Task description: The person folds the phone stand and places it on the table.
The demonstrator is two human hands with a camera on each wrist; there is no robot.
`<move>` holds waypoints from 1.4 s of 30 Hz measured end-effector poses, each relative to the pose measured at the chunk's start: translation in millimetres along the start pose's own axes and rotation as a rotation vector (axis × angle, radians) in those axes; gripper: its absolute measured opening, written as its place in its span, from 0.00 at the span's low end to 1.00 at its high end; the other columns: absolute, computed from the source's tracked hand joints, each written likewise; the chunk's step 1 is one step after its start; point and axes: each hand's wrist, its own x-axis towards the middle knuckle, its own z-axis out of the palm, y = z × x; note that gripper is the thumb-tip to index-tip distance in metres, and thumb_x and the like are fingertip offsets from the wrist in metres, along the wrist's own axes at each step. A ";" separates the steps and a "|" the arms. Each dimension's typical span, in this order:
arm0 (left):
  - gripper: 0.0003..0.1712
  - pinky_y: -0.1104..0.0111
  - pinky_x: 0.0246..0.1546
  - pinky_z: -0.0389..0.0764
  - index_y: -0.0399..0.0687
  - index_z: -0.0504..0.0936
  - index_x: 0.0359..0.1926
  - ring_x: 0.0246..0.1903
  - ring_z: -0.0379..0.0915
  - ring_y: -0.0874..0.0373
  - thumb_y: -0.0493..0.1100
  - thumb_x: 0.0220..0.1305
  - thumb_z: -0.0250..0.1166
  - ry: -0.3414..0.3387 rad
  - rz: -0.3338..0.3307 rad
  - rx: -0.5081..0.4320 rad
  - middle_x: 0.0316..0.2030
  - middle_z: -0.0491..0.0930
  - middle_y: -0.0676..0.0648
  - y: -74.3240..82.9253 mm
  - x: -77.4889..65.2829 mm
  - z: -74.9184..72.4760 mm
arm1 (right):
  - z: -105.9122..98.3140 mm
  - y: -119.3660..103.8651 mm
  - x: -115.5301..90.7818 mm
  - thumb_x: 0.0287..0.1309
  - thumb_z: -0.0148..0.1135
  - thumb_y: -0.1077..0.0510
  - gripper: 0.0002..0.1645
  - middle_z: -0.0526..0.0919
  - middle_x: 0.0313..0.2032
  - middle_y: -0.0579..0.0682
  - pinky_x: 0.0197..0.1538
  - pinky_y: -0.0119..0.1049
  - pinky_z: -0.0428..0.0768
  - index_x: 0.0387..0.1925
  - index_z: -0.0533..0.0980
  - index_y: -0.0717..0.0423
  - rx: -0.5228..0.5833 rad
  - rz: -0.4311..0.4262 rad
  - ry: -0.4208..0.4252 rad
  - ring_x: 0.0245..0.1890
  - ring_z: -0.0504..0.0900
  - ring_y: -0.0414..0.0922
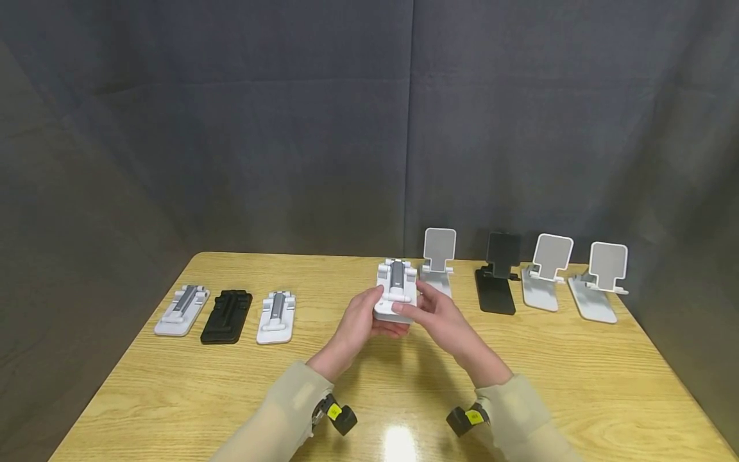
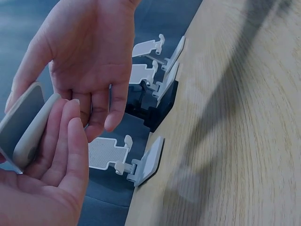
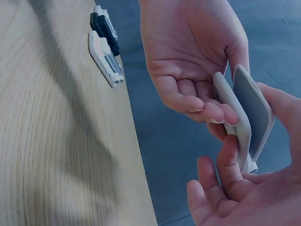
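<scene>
Both hands hold a white folding phone stand above the middle of the table. My left hand grips its left side, with fingers reaching underneath. My right hand holds its right side, the thumb lying over the near edge. In the left wrist view, a gap separates the stand's two plates, and the left fingers lie along the outer one. The right wrist view also shows the grey-faced plate tilted away from the other, with fingertips of both hands on the stand.
To the left lie a white folded stand, a black folded one and another white one. Several unfolded stands line the right back, including a black one and a white one. A dark curtain hangs behind the table.
</scene>
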 end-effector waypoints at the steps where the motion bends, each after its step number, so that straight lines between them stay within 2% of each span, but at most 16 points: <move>1: 0.30 0.61 0.36 0.87 0.29 0.75 0.55 0.29 0.85 0.55 0.50 0.83 0.35 0.001 -0.002 0.001 0.33 0.86 0.35 -0.5 0.1 -0.1 | 0.2 0.5 0.1 0.67 0.68 0.52 0.41 0.84 0.48 0.56 0.64 0.50 0.72 0.73 0.63 0.63 -0.012 -0.005 0.003 0.50 0.81 0.48; 5: 0.28 0.62 0.35 0.87 0.27 0.74 0.54 0.29 0.85 0.55 0.46 0.83 0.35 0.000 0.008 -0.001 0.32 0.86 0.34 -1.9 0.1 -0.7 | 1.2 2.4 0.6 0.65 0.70 0.52 0.42 0.83 0.41 0.55 0.53 0.43 0.75 0.72 0.63 0.64 -0.061 -0.012 0.023 0.43 0.80 0.47; 8: 0.26 0.61 0.35 0.87 0.26 0.74 0.54 0.28 0.85 0.55 0.44 0.83 0.35 -0.003 0.015 0.004 0.31 0.86 0.34 -2.9 0.4 -1.2 | 2.6 3.4 1.0 0.63 0.72 0.53 0.44 0.83 0.39 0.55 0.47 0.40 0.74 0.73 0.62 0.65 -0.087 -0.003 0.042 0.40 0.79 0.47; 14: 0.26 0.61 0.35 0.87 0.24 0.74 0.54 0.28 0.84 0.55 0.41 0.83 0.35 -0.013 0.021 0.021 0.31 0.85 0.34 -5.4 0.0 -2.6 | 6.0 3.9 1.2 0.62 0.72 0.56 0.46 0.82 0.37 0.54 0.44 0.39 0.73 0.74 0.59 0.67 -0.108 0.016 0.064 0.38 0.78 0.47; 20: 0.26 0.59 0.37 0.88 0.24 0.74 0.54 0.29 0.85 0.54 0.42 0.84 0.35 -0.029 0.010 0.011 0.32 0.85 0.33 -8.1 -0.2 -4.7 | 6.5 6.9 2.0 0.62 0.73 0.55 0.47 0.82 0.37 0.55 0.40 0.38 0.72 0.73 0.59 0.68 -0.121 0.021 0.071 0.37 0.76 0.46; 25: 0.26 0.57 0.39 0.87 0.25 0.72 0.56 0.31 0.85 0.51 0.43 0.84 0.36 -0.032 -0.012 -0.006 0.34 0.85 0.32 -9.4 -0.1 -8.6 | 7.1 11.4 3.1 0.62 0.73 0.54 0.45 0.82 0.39 0.56 0.42 0.39 0.75 0.72 0.63 0.66 -0.123 -0.004 0.066 0.38 0.79 0.47; 32: 0.26 0.56 0.41 0.87 0.25 0.71 0.57 0.33 0.86 0.47 0.44 0.84 0.36 -0.020 -0.049 0.006 0.35 0.85 0.32 -10.8 -0.1 -18.1 | 2.6 15.9 4.6 0.62 0.73 0.50 0.46 0.84 0.44 0.55 0.53 0.47 0.78 0.72 0.63 0.64 -0.172 0.002 0.081 0.48 0.81 0.50; 42: 0.25 0.52 0.43 0.86 0.24 0.70 0.55 0.33 0.86 0.45 0.43 0.84 0.35 0.039 -0.102 0.027 0.35 0.85 0.30 -17.4 1.2 -48.1 | -22.5 21.5 12.1 0.66 0.69 0.52 0.40 0.83 0.46 0.55 0.53 0.44 0.78 0.72 0.64 0.63 -0.251 -0.009 0.156 0.52 0.79 0.53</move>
